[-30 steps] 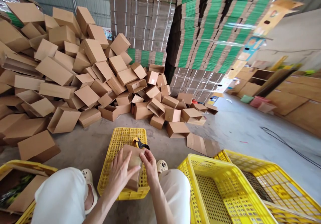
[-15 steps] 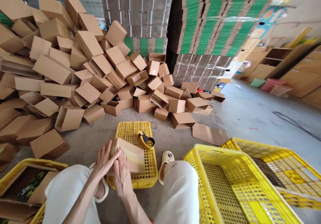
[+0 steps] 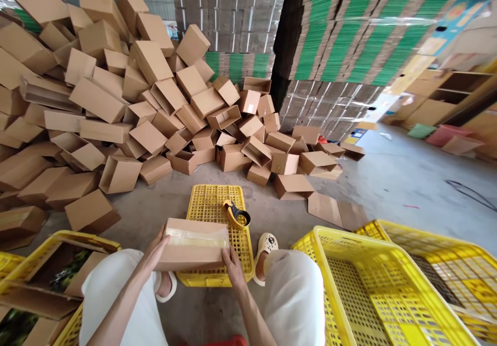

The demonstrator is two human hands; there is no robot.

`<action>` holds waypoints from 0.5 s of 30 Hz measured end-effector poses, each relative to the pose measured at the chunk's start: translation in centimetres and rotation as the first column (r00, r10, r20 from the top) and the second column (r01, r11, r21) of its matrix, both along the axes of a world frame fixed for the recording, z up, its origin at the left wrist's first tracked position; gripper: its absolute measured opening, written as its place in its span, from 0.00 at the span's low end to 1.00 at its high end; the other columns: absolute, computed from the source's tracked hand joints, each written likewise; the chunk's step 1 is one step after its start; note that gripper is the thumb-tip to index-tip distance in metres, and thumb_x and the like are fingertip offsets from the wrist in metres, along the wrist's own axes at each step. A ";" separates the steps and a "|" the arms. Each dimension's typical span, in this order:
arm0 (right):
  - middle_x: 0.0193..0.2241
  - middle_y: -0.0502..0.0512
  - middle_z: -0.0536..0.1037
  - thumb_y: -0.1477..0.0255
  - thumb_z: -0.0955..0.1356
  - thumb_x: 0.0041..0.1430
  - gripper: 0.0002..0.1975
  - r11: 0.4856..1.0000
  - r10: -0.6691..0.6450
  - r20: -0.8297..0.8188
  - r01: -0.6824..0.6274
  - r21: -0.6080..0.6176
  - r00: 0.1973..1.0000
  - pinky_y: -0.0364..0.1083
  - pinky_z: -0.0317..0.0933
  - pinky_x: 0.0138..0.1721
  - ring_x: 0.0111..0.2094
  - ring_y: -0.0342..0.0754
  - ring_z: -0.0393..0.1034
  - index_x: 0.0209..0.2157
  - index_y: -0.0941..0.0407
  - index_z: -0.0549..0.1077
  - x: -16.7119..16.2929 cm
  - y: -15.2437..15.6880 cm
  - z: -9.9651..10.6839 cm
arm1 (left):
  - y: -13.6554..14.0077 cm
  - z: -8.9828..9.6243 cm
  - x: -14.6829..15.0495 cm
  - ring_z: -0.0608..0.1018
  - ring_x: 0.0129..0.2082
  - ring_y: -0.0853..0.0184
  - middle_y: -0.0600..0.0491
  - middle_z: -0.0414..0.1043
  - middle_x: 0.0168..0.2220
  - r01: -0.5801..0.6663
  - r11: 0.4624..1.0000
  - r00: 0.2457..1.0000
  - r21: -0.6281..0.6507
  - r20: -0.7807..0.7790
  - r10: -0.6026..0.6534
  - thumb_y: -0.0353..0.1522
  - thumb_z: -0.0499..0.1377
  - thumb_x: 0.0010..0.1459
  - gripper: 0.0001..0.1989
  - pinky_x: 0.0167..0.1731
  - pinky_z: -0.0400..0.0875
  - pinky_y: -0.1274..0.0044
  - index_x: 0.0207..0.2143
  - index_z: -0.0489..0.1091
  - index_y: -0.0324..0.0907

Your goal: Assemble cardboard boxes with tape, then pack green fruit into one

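Box [image 3: 192, 243] sits over the yellow crate [image 3: 209, 204], long axis running side to side, left end poking past the edge; left hand [image 3: 154, 252] grips that end, right hand [image 3: 234, 267] pinches the other; it's right between them, so neither's really nearer.

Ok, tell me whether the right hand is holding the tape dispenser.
No, the right hand holds one end of the cardboard box, while the tape dispenser lies on the yellow crate.
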State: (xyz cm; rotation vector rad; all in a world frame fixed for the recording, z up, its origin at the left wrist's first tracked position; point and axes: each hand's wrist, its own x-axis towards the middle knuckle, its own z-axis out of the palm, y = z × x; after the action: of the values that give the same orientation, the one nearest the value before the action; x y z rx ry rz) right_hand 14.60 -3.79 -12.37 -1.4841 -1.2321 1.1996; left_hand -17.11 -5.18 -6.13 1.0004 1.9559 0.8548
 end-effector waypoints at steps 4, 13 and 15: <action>0.63 0.65 0.76 0.44 0.74 0.54 0.40 0.999 0.038 -0.052 -0.037 0.035 0.998 0.66 0.56 0.70 0.69 0.66 0.65 0.61 0.56 0.77 0.0 -1.1 0.9 | -1.2 -0.8 0.1 0.71 0.69 0.54 0.42 0.70 0.68 -0.004 1.000 0.996 0.016 -0.094 0.006 0.47 0.48 0.70 0.32 0.66 0.67 0.66 0.69 0.63 0.42; 0.63 0.66 0.76 0.43 0.71 0.59 0.40 0.994 -0.075 0.134 0.063 0.094 0.988 0.64 0.61 0.68 0.65 0.66 0.70 0.63 0.57 0.75 3.4 -1.6 3.6 | -0.7 -2.2 3.9 0.72 0.69 0.57 0.44 0.71 0.67 0.014 0.988 0.998 0.152 -0.058 -0.006 0.46 0.47 0.71 0.28 0.68 0.65 0.67 0.64 0.69 0.44; 0.65 0.68 0.73 0.41 0.68 0.61 0.41 0.985 -0.100 0.224 0.065 0.159 0.969 0.65 0.60 0.69 0.67 0.66 0.68 0.63 0.58 0.75 4.0 -1.5 2.8 | -0.7 -3.2 5.5 0.73 0.68 0.56 0.42 0.74 0.65 0.035 0.986 0.995 0.165 -0.098 -0.019 0.46 0.50 0.70 0.28 0.67 0.67 0.66 0.64 0.69 0.44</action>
State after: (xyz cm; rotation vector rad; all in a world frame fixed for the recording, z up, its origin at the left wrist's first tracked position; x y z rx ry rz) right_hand 18.62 -5.33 -9.54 -1.5775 -1.3691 0.8762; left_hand -11.62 -5.85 -9.29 1.1821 1.9705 0.9842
